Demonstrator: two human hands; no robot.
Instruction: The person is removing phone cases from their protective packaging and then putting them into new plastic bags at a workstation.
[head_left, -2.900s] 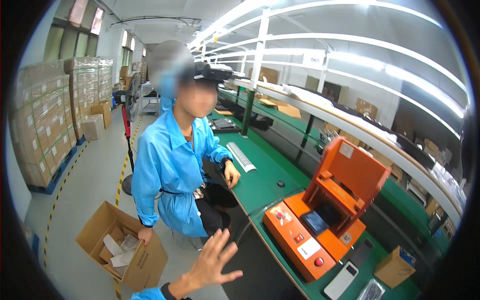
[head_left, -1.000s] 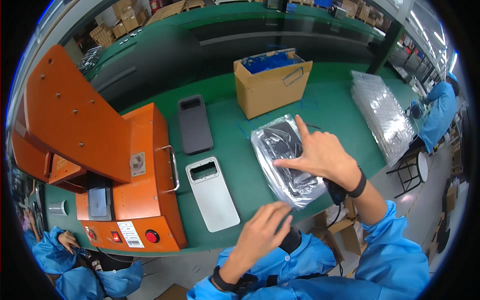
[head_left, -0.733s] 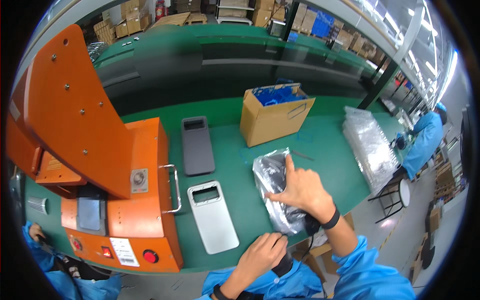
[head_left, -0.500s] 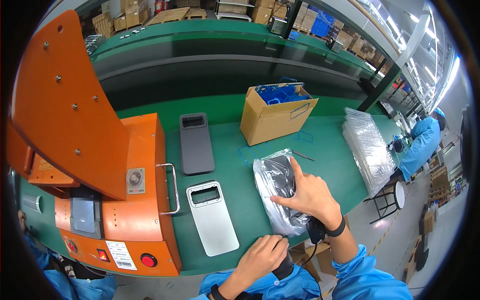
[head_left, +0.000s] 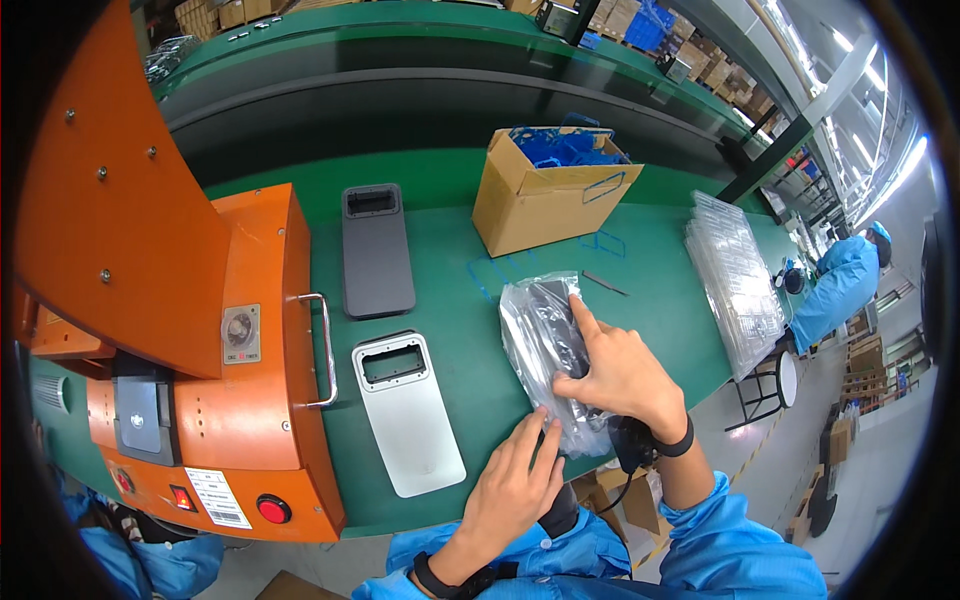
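Note:
A clear plastic bag [head_left: 527,335] with a dark item inside lies on the green bench in front of me. My right hand [head_left: 635,375] is on its right side, forefinger stretched along the edge and thumb pressed on top; the other fingers are curled and partly hidden. At the bag's lower left corner my left hand [head_left: 520,480] touches the plastic with its fingertips, fingers extended. To the left lie a silver housing plate [head_left: 415,440] and a dark grey one [head_left: 378,260], each with a rectangular opening at its top end.
An orange press machine [head_left: 255,400] with a metal handle stands at the left. Behind the bag is a cardboard box [head_left: 550,205] of blue pieces, with a thin dark tool [head_left: 605,284] nearby. Stacked clear trays [head_left: 735,290] lie at the right. A co-worker [head_left: 840,285] in blue sits beyond.
My left hand has moved up from the bench edge to the bag's lower corner. My right thumb has drawn closer to the forefinger. The view has shifted slightly.

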